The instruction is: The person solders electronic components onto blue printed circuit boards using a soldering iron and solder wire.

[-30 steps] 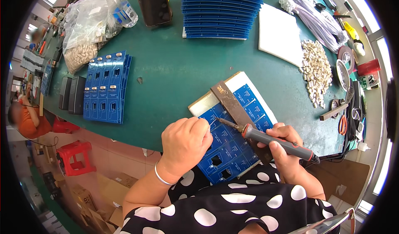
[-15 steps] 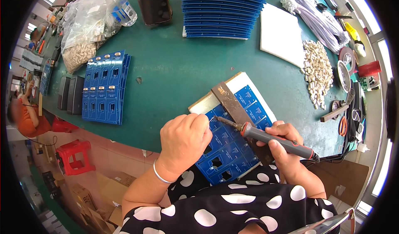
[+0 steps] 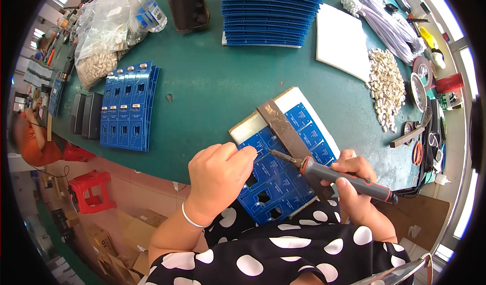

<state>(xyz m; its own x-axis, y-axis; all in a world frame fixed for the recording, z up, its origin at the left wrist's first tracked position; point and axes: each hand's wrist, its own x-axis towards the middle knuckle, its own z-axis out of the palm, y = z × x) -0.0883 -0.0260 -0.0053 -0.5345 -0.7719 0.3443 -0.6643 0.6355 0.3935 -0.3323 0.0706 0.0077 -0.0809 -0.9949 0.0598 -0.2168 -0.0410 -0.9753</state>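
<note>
Finished-looking stack at left: blue boards [image 3: 126, 107] carrying pale connectors along two rows, well apart from the person's hands.
Left hand: the left hand [image 3: 218, 176] is curled into a fist, thumb against the bent forefinger; whether something thin is pinched there cannot be told.
Left hand to board: it covers the left edge of the blue circuit board [image 3: 277, 182], which lies to its right; contact between them cannot be made out.
Board: slanted at the near edge of the bench [image 3: 228, 82], over a white pad [image 3: 245, 129]; its full outline is partly hidden, so its long axis is unclear.
Iron tip: the soldering iron [image 3: 341, 176] points up and left over the board, its tip just beside the left knuckles; touching or hovering cannot be told.
Bar: a dark bar [image 3: 283, 128] lies across the board, upper left to lower right, beneath the iron's shaft.
Nearer hand: the left, by the tip.
Right hand: the right hand [image 3: 357, 202] is closed around the iron's grey handle, farther right.
Far right: loose pale connectors [image 3: 387, 90] heaped on the bench.
</note>
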